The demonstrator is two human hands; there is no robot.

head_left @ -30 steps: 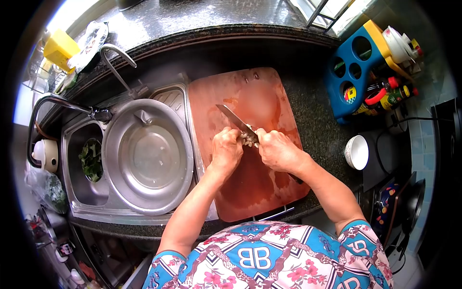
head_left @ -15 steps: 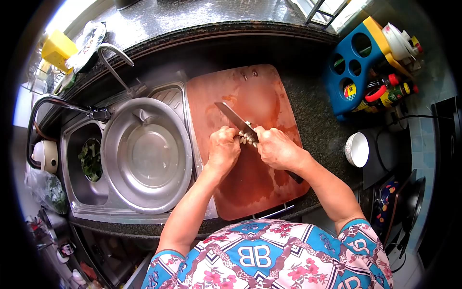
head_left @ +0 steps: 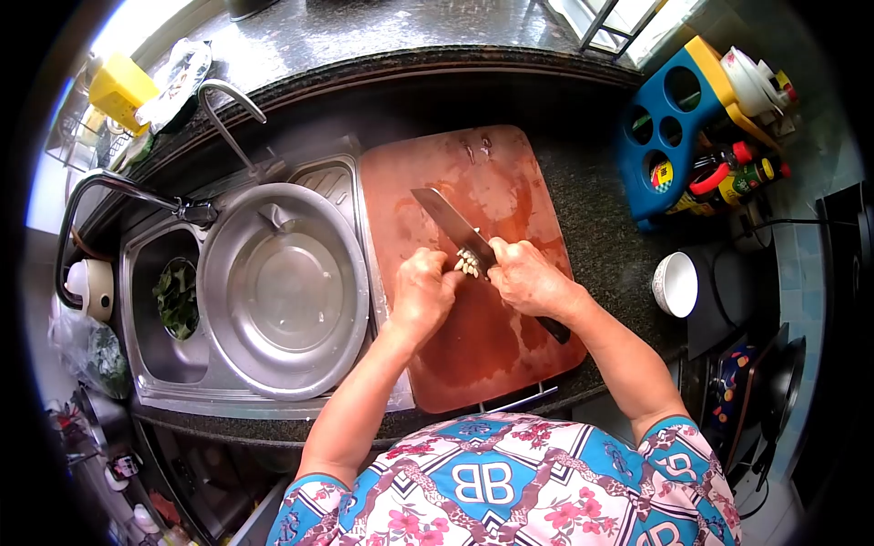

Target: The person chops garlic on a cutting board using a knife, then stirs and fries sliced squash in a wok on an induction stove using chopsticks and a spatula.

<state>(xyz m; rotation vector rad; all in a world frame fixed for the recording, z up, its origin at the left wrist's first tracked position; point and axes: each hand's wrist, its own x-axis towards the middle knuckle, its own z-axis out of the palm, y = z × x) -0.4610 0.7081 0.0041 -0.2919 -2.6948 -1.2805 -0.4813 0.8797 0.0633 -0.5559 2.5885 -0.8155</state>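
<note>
Kitchen knife (head_left: 444,217) held over a brown cutting board (head_left: 473,364), beside small pale pieces (head_left: 467,263).
The knife is gripped in the curled fingers of the right hand (head_left: 528,280); the left hand (head_left: 423,289) is bent at the pieces' other side, its fingertips partly hidden, so whether any are pinched cannot be told.

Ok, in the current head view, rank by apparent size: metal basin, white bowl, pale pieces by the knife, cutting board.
1. Cutting board, largest though partly covered
2. Metal basin
3. White bowl
4. Pale pieces, a small cluster beside the knife
</note>
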